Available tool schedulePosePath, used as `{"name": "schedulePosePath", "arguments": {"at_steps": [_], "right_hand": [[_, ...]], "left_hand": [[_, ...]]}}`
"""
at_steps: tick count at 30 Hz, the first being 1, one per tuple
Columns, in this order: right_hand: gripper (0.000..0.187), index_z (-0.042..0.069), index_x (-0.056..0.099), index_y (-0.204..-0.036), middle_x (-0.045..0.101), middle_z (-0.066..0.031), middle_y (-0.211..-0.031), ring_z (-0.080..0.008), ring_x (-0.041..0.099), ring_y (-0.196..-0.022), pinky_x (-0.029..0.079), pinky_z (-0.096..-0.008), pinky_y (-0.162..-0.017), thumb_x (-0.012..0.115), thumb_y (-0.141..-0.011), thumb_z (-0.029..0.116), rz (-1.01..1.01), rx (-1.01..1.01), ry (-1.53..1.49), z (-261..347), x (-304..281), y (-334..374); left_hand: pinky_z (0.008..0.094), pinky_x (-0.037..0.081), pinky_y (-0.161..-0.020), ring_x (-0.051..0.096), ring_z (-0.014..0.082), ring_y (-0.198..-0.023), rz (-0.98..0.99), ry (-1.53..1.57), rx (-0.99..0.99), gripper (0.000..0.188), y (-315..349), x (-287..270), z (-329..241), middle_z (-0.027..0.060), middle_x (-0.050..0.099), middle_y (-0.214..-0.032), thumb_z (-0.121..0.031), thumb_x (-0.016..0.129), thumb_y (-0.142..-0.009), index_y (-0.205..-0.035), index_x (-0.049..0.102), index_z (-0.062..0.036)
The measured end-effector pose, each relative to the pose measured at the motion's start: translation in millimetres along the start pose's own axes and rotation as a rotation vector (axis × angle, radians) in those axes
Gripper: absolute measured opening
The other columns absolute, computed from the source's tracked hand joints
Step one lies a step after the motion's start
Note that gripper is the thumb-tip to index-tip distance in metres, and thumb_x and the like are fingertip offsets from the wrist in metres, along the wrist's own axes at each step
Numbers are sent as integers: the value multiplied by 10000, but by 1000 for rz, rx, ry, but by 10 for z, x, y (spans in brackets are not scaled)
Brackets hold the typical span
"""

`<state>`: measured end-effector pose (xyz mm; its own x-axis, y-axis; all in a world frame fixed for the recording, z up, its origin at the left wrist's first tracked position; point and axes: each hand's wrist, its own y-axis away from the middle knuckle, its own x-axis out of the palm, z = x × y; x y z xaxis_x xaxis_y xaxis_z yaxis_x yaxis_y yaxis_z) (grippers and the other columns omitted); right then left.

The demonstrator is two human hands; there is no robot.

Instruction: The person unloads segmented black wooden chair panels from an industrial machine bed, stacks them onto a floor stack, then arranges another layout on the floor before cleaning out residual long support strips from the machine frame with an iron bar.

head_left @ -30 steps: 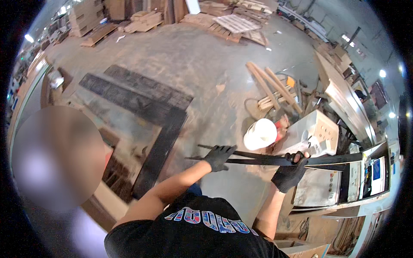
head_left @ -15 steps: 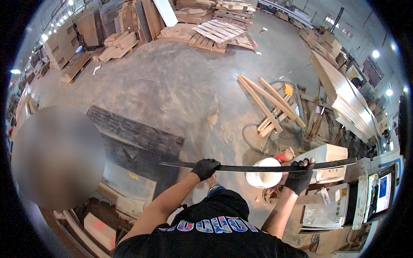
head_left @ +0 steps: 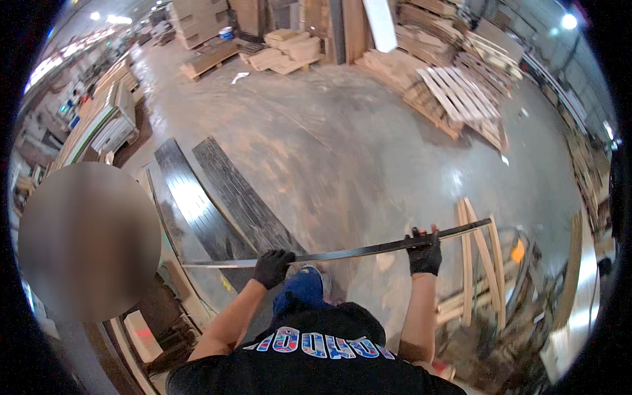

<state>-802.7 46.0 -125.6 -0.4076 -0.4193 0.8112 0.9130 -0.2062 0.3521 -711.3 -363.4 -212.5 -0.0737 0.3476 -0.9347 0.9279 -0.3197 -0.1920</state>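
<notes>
A long, thin dark strip [head_left: 355,251] stretches across in front of my body, its right end a little higher in view than its left. My left hand [head_left: 273,268], in a black glove, is closed around the strip left of its middle. Farther right, my right hand [head_left: 424,253], gloved the same way, grips it with some fingertips showing above the edge. The pale left end reaches over dark boards. Two stacks stand at the left: a shiny black board stack [head_left: 197,197] and, beside it, a dull black board stack [head_left: 240,191].
Light wooden bars [head_left: 469,270] lie crosswise at the right, under the strip's right end, near an orange piece [head_left: 518,250]. A white slatted pallet [head_left: 459,94] sits on wood piles at the back. Long panels [head_left: 582,276] stand at the far right. A large blurred disc covers the left side.
My view has turned left, so the bars and floor shift right in view. Both hands keep hold of the strip, which now tilts up to the right. The white bucket has left the view.
</notes>
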Motion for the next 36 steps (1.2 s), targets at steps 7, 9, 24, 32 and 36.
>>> {"name": "schedulePosePath", "arguments": {"at_steps": [7, 9, 24, 32, 36], "right_hand": [[222, 162, 497, -1088, 594, -98, -869, -303, 562, -871, 452, -461, -786, 462, -926, 311, 61, 141, 100, -860, 1143, -1631], [192, 143, 497, -1045, 557, -99, -825, -306, 547, -828, 450, -449, -767, 450, -930, 290, -51, 102, -7, -1027, 1302, -2177], [216, 160, 437, -832, 403, 30, -559, -103, 359, -448, 323, -246, -453, 413, -955, 337, -79, -747, -152, -454, 3008, -5018], [178, 144, 457, -809, 438, 25, -622, -77, 314, -460, 272, -202, -445, 488, -924, 276, -50, -884, 20, -1139, 5077, -7046], [123, 106, 468, -1022, 465, 7, -705, -88, 409, -539, 330, -199, -471, 450, -923, 175, 149, -1047, 29, -1405, 5894, -7991]], "left_hand": [[431, 424, -627, 550, 301, -746, -153, -223, -195, 158, -1037, -1, 931, 110, 553, -798, -132, 562, -750, -907, 572, -120], [428, 423, -634, 552, 302, -746, -219, -172, -143, 152, -1612, 199, 1366, 110, 555, -799, -138, 560, -757, -906, 577, -115], [471, 301, -950, 427, 331, -1135, -353, 101, -48, 637, -6009, 87, 3104, 137, 509, -1190, -373, 674, -729, -1273, 460, -121], [421, 452, -843, 551, 257, -1005, 489, 289, -1751, 540, -4584, 1161, 5878, 115, 572, -1148, -475, 606, -771, -1151, 576, -92], [416, 435, -879, 527, 262, -1057, 754, 271, -1543, 521, -4674, 1216, 5950, 125, 545, -1191, -447, 580, -797, -1182, 553, -96]]}}
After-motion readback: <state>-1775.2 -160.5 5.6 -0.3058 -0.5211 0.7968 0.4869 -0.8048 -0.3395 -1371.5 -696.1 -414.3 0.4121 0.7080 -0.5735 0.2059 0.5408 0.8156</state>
